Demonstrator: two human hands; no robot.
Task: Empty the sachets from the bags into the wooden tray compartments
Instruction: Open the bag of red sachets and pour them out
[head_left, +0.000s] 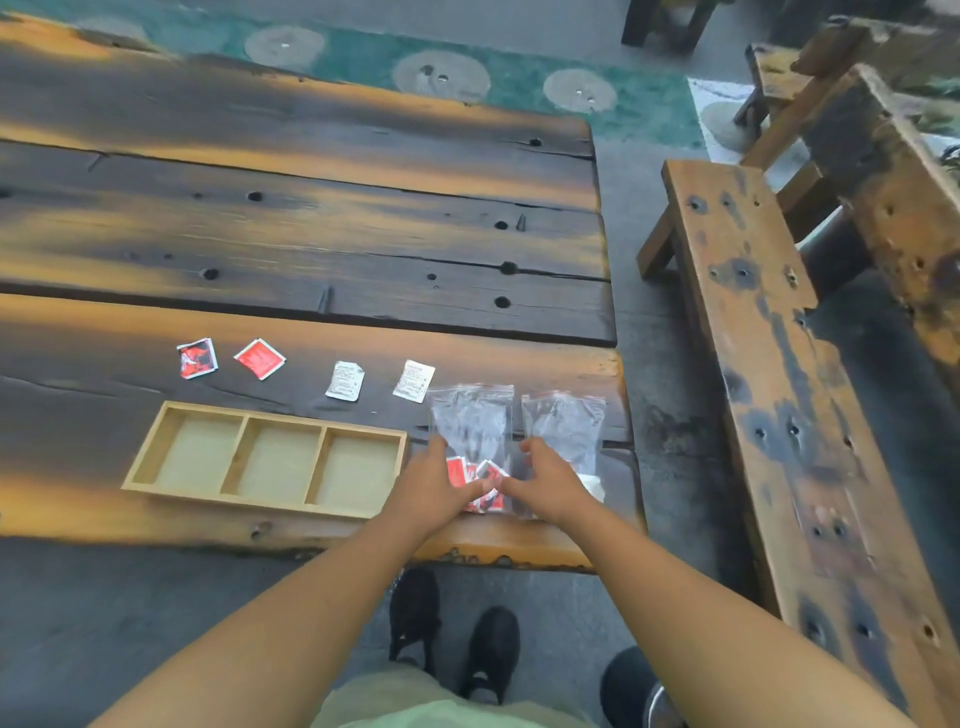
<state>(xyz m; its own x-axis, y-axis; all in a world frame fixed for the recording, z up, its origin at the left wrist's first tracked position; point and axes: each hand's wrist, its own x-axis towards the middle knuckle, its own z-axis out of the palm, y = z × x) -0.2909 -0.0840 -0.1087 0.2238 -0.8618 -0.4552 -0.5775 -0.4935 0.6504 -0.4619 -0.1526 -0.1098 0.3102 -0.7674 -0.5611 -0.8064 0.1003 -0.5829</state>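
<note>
dark, scorched wooden table (311, 218) fills most of the frame, with a three-compartment wooden tray (140, 460), all compartments bare, at lower centre-left and four loose sachets (344, 381) in a row above it. right of the tray lie two clear bags (470, 415). left hand (431, 486) and right hand (545, 480) meet on the nearer end of the left bag, fingertips pinching it over red sachets inside.

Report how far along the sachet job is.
Done: nothing. All three compartments of the wooden tray are empty.
In hand: left hand and right hand are on the bag of red sachets, which still holds its sachets.
Left: that bag, the second bag, and four loose sachets, two red and two white, lying beyond the tray.
</note>
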